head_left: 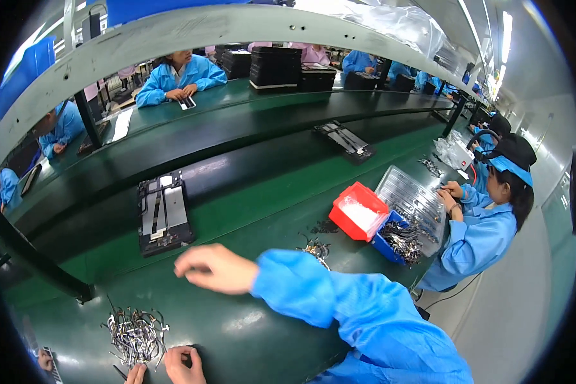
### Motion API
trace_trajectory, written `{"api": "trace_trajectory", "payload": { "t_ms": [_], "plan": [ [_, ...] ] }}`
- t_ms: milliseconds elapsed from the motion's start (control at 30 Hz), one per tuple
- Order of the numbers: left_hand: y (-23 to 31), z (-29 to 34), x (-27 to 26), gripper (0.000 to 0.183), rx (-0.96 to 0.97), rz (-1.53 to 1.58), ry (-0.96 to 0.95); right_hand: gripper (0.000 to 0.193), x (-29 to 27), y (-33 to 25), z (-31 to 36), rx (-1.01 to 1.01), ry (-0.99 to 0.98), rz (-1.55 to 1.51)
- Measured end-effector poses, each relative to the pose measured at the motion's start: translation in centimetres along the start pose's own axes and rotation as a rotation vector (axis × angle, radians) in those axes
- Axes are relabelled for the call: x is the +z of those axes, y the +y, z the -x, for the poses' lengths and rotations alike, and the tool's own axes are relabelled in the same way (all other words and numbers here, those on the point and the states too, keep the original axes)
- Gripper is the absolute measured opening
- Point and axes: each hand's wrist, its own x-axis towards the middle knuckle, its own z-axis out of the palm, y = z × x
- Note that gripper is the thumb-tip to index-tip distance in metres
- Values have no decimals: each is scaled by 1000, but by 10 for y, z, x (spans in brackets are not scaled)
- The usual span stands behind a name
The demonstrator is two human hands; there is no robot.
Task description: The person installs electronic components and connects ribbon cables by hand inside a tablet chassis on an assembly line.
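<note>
My right hand (219, 269) reaches left across the green bench (256, 349) from a blue sleeve. It is above the surface, back up, with loosely bent fingers and a gap by the thumb; I see nothing held. Just beyond its fingertips lies a flat black device housing (168, 217) with pale panels and dark strips. A small pile of thin cable-like parts (315, 248) lies beside my forearm. Below left, two hands (184, 366), apparently a co-worker's, are at a larger tangle of silver and black cable-like parts (136, 336). My left hand does not show.
A red bin (358, 211), a blue bin (382, 246) of small parts and a clear tray (403, 185) stand to the right, before a co-worker (493, 211). A second housing (344, 141) lies farther off. A grey beam (192, 32) and black posts (38, 256) frame the bench.
</note>
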Motion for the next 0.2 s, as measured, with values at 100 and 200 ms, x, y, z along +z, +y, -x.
{"api": "trace_trajectory", "payload": {
  "t_ms": [100, 200],
  "plan": [
    [8, -9, 24, 5, -90, 345, -121, 22, -7, -31, 65, 178, -48, 10],
    [34, -26, 37, 22, -246, 605, -306, 27, -1, -26, 110, 352, -56, -32]
  ]
}}
